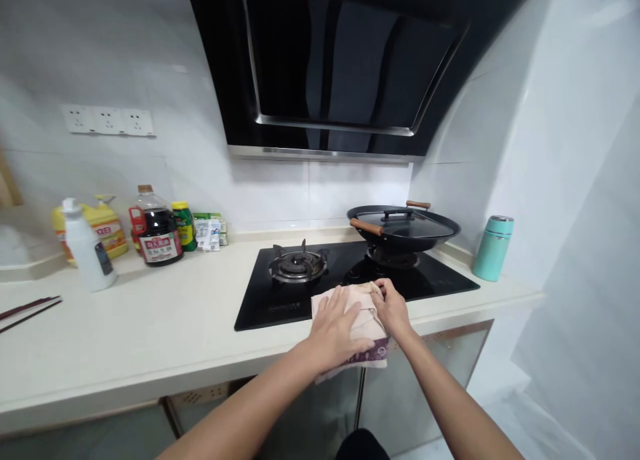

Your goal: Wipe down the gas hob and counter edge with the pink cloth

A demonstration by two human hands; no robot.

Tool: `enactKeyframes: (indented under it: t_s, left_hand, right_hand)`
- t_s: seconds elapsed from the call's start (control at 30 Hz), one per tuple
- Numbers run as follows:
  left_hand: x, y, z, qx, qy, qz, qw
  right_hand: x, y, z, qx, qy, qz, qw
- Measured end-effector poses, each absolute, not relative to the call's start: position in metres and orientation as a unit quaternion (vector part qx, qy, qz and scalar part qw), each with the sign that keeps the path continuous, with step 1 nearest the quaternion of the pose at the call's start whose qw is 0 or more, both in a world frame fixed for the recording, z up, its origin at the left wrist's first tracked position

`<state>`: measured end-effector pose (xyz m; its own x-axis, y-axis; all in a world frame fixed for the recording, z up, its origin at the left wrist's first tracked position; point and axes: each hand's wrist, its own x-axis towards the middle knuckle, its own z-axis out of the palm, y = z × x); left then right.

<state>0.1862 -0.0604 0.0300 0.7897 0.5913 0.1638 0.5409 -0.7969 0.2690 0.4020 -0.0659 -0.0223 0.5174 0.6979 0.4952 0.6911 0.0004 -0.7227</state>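
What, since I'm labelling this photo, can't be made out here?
In the head view:
Cooktop edge behind the cloth: hidden by cloth and left hand.
Wok interior: covered by its lid.
Chopsticks, outer ends: cut off by left frame edge.
Green bottle, fine print: too small.

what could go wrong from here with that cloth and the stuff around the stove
The cloth hangs over the front edge of the counter, so it might slide off if the left hand and right hand let go. The wok sits just beyond the right hand; a careless reach could knock it. The turquoise flask stands near the counter's right end, where a bump might tip it.
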Motion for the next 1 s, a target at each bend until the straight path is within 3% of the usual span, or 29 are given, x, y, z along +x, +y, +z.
enactKeyframes:
  t_s: [0.27,0.43,0.8,1.0]
  left_hand:
    - [0.232,-0.055,0.024,0.936,0.325,0.042,0.130]
    - [0.255,-0.060,0.028,0.922,0.368,0.035,0.114]
    - [0.240,-0.052,0.015,0.929,0.350,0.071,0.099]
    - [0.193,-0.054,0.009,0.931,0.345,0.113,0.035]
  right_hand:
    - [0.415,-0.043,-0.018,-0.765,-0.536,-0.027,0.357]
    - [0.426,-0.042,-0.026,-0.754,-0.577,-0.028,0.312]
    - [0.445,-0.057,-0.043,-0.717,-0.519,-0.109,0.453]
    - [0.458,-0.066,-0.051,-0.723,-0.490,-0.159,0.461]
